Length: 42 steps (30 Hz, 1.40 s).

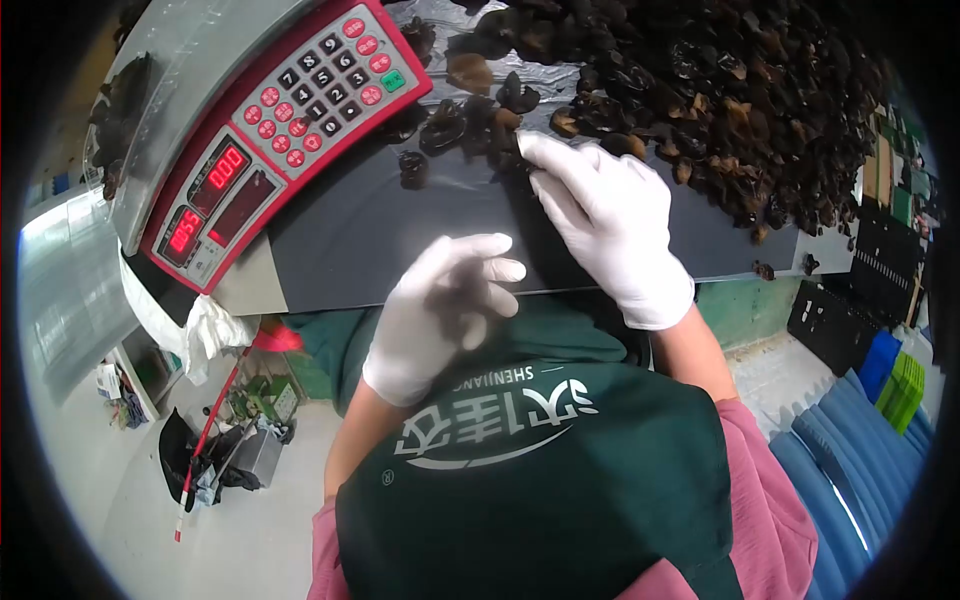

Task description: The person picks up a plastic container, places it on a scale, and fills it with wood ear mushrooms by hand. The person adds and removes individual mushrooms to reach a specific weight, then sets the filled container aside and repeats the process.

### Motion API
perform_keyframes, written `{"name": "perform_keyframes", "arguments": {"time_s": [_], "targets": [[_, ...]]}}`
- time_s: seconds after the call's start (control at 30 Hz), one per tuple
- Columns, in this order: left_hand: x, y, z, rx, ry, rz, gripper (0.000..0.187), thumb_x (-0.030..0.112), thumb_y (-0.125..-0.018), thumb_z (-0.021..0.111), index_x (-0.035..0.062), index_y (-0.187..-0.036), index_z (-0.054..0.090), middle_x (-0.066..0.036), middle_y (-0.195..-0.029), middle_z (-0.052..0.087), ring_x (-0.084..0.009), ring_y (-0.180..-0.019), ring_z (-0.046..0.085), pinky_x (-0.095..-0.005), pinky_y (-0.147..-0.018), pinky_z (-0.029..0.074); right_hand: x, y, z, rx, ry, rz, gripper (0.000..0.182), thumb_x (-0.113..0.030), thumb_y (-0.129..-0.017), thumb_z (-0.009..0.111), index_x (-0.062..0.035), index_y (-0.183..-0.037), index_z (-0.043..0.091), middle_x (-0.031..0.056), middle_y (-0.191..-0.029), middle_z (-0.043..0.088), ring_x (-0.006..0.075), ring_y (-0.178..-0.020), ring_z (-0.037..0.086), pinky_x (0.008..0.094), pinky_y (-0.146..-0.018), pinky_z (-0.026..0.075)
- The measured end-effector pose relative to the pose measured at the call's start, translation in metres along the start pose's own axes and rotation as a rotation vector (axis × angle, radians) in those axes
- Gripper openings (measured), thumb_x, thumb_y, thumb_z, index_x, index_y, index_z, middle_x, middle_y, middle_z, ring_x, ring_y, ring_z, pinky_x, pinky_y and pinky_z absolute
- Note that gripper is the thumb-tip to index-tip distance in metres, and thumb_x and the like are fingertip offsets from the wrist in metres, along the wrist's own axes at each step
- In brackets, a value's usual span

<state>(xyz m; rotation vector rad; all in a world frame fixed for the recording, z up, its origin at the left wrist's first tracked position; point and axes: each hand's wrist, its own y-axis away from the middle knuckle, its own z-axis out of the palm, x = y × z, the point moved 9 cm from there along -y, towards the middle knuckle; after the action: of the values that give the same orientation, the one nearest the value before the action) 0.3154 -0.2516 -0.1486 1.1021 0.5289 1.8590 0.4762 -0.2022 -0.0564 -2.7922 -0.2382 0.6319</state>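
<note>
My left hand (445, 315), in a white glove, hovers over the table's near edge. Its fingers are loosely bent and apart, with nothing in them. My right hand (610, 225), also gloved in white, reaches to the dark, wrinkled pieces that look like wood ear mushrooms (490, 125). The tips of its index finger and thumb are apart beside these pieces, and I see nothing held between them. A large heap of the dried wood ear mushrooms (720, 110) spreads behind and to the right of this hand. The grey tabletop (400, 240) lies under both hands.
A red scale (290, 130) with a keypad and lit red digits stands at the left, its metal pan (200, 70) beside it. A white cloth (210, 335) hangs at the table's left corner. Blue sheets (830, 480) and black crates (835, 330) are at the right.
</note>
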Motion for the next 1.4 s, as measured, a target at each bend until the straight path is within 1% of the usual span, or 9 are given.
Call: {"name": "perform_keyframes", "arguments": {"time_s": [0.17,0.3,0.4,0.63,0.77,0.93,1.2,1.3,1.4], "targets": [[0.008,0.005,-0.003,0.012,-0.102,0.101,0.05,0.041,-0.109,0.04,0.0005,-0.124,0.066,-0.015,-0.105,0.071,-0.0199,-0.079,0.068,-0.0217,-0.048,0.038,0.02,-0.006,0.004,0.039,-0.071,0.01,0.019,-0.009,-0.086,0.076,-0.014,-0.104,0.072,0.0051,-0.081,0.066,0.0225,-0.068,0.066,0.0309,-0.06,0.05],[0.01,0.001,-0.001,-0.024,-0.1,0.09,0.053,0.041,-0.109,0.039,-0.0007,-0.131,0.063,-0.017,-0.11,0.072,-0.022,-0.084,0.07,-0.0228,-0.05,0.043,0.064,0.024,0.016,-0.103,-0.73,0.705,0.012,-0.015,-0.097,0.07,-0.005,-0.103,0.073,-0.0035,-0.082,0.067,0.0019,-0.066,0.053,0.0196,-0.058,0.042],[0.014,-0.002,0.01,-0.086,-0.109,0.089,0.058,0.042,-0.108,0.038,-0.0027,-0.139,0.059,-0.021,-0.117,0.071,-0.0261,-0.092,0.073,-0.025,-0.054,0.051,0.068,0.033,0.016,-0.207,-0.986,0.927,0.014,-0.018,-0.098,0.068,-0.0052,-0.103,0.074,-0.005,-0.082,0.065,0.0007,-0.062,0.046,0.019,-0.054,0.034],[0.015,-0.01,0.021,-0.185,-0.028,0.112,0.073,0.051,-0.108,0.032,-0.0051,-0.154,0.04,-0.027,-0.136,0.061,-0.0347,-0.114,0.069,-0.0321,-0.071,0.062,0.041,0.035,0.023,-0.335,-1.078,0.954,0.018,-0.021,-0.1,0.069,-0.0055,-0.107,0.074,-0.0008,-0.085,0.069,0.0,-0.061,0.046,0.0182,-0.054,0.034],[0.009,-0.014,0.014,-0.171,0.098,0.154,0.074,0.055,-0.108,0.03,-0.0035,-0.151,0.042,-0.024,-0.133,0.062,-0.0346,-0.114,0.068,-0.0348,-0.072,0.062,0.008,0.018,0.021,-0.466,-1.029,0.764,0.02,-0.01,-0.099,0.068,0.0007,-0.116,0.072,0.0041,-0.095,0.075,0.0077,-0.085,0.069,0.0264,-0.074,0.057],[-0.002,-0.011,-0.001,-0.204,0.183,0.044,0.056,0.046,-0.11,0.036,0.0029,-0.138,0.058,-0.02,-0.122,0.067,-0.0304,-0.099,0.07,-0.0333,-0.063,0.059,-0.007,-0.036,0.014,0.011,0.081,-0.102,0.029,-0.006,-0.08,0.072,-0.0164,-0.108,0.076,0.0063,-0.084,0.061,0.0262,-0.063,0.063,0.0367,-0.055,0.051],[0.008,-0.004,0.008,-0.139,0.165,0.022,0.057,0.044,-0.111,0.033,0.003,-0.145,0.055,-0.018,-0.125,0.067,-0.0277,-0.103,0.07,-0.033,-0.069,0.058,0.021,-0.022,0.009,-0.038,-0.295,0.092,0.021,0.006,-0.086,0.072,-0.005,-0.103,0.072,0.0068,-0.093,0.069,0.0153,-0.076,0.067,0.028,-0.065,0.052],[0.013,-0.009,0.017,-0.167,0.208,-0.007,0.044,0.02,-0.109,0.042,0.0048,-0.15,0.048,-0.014,-0.131,0.062,-0.0235,-0.109,0.068,-0.0339,-0.078,0.059,-0.003,-0.014,-0.007,-0.093,-0.491,0.065,0.02,0.003,-0.087,0.069,-0.0055,-0.104,0.073,0.0103,-0.096,0.07,0.0242,-0.082,0.071,0.0314,-0.073,0.056],[0.01,-0.012,0.012,-0.225,0.417,-0.016,0.048,0.03,-0.111,0.036,0.0049,-0.151,0.046,-0.015,-0.133,0.061,-0.0279,-0.115,0.067,-0.0413,-0.085,0.061,-0.032,-0.008,-0.003,-0.285,-0.624,-0.036,0.021,-0.001,-0.088,0.069,-0.0074,-0.108,0.073,0.0101,-0.094,0.07,0.0258,-0.083,0.07,0.0351,-0.074,0.056]]}}
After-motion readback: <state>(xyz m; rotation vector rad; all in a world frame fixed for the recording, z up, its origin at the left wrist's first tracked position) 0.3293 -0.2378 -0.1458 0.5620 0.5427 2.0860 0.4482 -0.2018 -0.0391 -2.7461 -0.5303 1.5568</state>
